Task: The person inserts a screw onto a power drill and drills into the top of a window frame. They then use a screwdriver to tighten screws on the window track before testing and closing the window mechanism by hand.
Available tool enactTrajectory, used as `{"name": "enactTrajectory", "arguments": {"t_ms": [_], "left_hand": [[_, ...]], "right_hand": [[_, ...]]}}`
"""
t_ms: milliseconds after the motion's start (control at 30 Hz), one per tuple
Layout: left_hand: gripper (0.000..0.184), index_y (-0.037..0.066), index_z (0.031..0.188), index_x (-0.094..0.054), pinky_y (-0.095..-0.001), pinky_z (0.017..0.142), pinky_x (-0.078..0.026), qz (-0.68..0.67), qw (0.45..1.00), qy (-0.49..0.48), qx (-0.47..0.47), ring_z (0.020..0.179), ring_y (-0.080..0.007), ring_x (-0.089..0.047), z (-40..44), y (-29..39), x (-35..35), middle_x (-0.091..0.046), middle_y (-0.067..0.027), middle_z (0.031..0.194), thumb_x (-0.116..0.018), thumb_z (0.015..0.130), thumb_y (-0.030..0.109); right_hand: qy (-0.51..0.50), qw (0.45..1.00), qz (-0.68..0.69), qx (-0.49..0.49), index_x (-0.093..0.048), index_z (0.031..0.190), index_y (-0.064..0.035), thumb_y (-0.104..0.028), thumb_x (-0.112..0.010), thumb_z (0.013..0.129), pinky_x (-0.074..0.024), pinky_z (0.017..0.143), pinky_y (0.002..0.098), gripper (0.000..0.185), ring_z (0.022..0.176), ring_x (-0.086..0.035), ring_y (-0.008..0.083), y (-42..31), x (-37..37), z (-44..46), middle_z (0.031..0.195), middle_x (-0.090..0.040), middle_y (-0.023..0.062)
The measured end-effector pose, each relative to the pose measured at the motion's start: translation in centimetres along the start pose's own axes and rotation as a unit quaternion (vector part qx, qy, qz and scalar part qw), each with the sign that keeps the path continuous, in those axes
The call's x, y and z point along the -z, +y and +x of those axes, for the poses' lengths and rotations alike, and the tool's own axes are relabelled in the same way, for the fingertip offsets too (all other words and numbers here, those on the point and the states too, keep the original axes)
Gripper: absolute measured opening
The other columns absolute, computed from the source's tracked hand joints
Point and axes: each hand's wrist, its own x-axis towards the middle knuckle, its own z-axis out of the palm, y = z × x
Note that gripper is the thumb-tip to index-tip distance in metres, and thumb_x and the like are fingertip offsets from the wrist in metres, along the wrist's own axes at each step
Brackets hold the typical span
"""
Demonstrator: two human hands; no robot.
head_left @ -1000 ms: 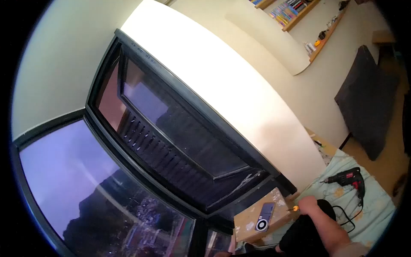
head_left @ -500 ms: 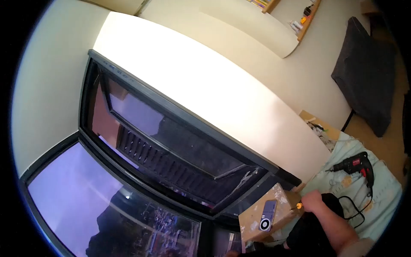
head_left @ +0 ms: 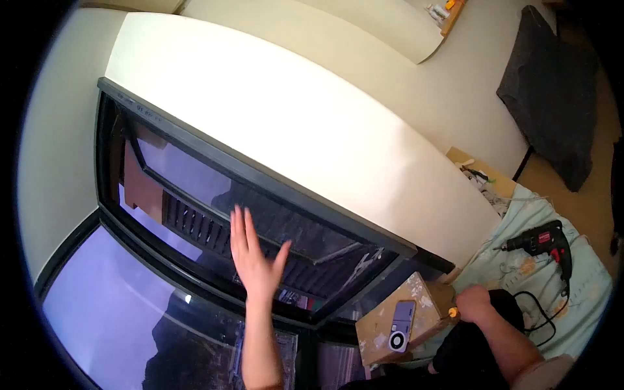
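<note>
My left hand is raised in front of the dark-framed window. Its fingers are stretched out, the thumb stands apart, and nothing is in it. Whether it touches the glass or frame I cannot tell. My right hand is closed beside my dark-clothed leg, at the edge of a worn wooden box. A small orange-ended object sticks out of that fist; the rest of it is hidden. On top of the box lies a phone with a round camera ring.
A corded power drill lies on a pale green patterned cloth at the right. Small tools and loose items rest near the wall. A dark grey cushion-like panel leans farther back. Several small items stand on a wall shelf.
My left hand has come up from the lower edge, open, in front of the window. The view has shifted slightly. My right hand keeps its grip beside the box.
</note>
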Motion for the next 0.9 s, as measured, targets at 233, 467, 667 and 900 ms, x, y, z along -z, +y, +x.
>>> {"name": "enactTrajectory", "arguments": {"t_ms": [233,467,667,900], "left_hand": [[0.140,-0.004,0.156,-0.011,-0.0489,0.121,-0.023,0.044,0.998,-0.026,-0.024,0.151,-0.0401,-0.016,7.3,1.7,-4.4,-0.011,-0.0259,0.163,-0.093,0.054,0.047],[0.141,-0.007,0.155,-0.009,-0.0480,0.121,-0.023,0.057,0.998,-0.031,-0.025,0.151,-0.0404,-0.013,7.4,1.7,-4.6,-0.008,-0.0269,0.163,-0.092,0.055,0.050],[0.128,-0.011,0.151,-0.017,-0.0464,0.122,-0.024,0.074,0.996,-0.023,-0.040,0.149,-0.0416,-0.020,7.3,2.5,-3.3,-0.016,-0.0295,0.160,-0.092,0.061,0.040],[0.077,0.010,0.147,-0.043,-0.0517,0.121,-0.025,0.057,0.991,-0.046,-0.112,0.151,-0.0319,-0.021,4.0,4.8,-5.0,-0.027,-0.0088,0.162,-0.078,0.078,0.012]], "right_hand": [[0.021,0.999,-0.002,0.025,-0.076,0.087,-0.0103,-0.022,-0.066,0.082,-0.0517,0.074,0.0399,0.016,0.086,-0.070,0.0245,0.3,1.5,-1.5,0.091,-0.072,0.0072],[0.023,0.998,0.052,0.019,-0.076,0.086,-0.0097,-0.020,-0.065,0.082,-0.0540,0.071,0.0407,0.015,0.085,-0.070,0.0254,-0.1,0.5,-1.2,0.091,-0.072,0.0074],[0.059,0.996,0.052,0.031,-0.076,0.083,-0.0120,-0.018,-0.064,0.082,-0.0548,0.062,0.0430,0.014,0.079,-0.071,0.0263,0.1,1.0,-1.4,0.085,-0.073,0.0088],[0.082,0.994,0.060,-0.029,-0.077,0.085,-0.0099,-0.021,-0.068,0.078,-0.0566,0.069,0.0439,0.016,0.083,-0.072,0.0300,-0.1,-0.6,-0.4,0.087,-0.074,0.0103]]}}
